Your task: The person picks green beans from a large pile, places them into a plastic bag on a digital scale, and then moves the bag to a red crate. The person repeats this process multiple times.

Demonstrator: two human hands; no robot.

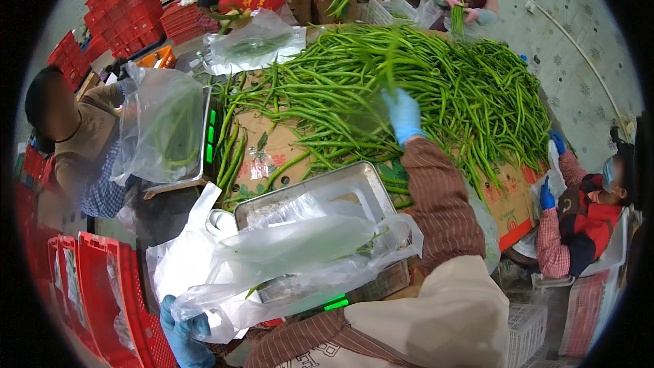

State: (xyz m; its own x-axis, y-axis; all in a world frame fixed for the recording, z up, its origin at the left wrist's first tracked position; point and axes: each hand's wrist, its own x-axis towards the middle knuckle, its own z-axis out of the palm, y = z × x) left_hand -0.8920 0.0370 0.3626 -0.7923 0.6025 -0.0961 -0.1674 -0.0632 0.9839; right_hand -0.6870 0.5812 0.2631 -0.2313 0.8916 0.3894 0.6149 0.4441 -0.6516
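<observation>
My left hand [186, 329], in a blue glove, grips the end of a clear plastic bag [291, 255]. Inside the bag a few green pieces show faintly through the film. The bag lies across a metal weighing tray [306, 199], beside a stack of white plastic bags [189, 250]. My right hand [402, 112], gloved too, is over the large heap of long green peppers [460, 87]. A motion-blurred pepper [391, 61] rises from its fingers; how many it holds is hidden by blur.
Flattened cardboard [265, 153] lies under the heap. At left a second scale [204, 133] carries a filled bag [163, 122] beside a person. Other people work at the far side and the right. Red crates [110, 291] stand at lower left, a white crate [526, 327] at lower right.
</observation>
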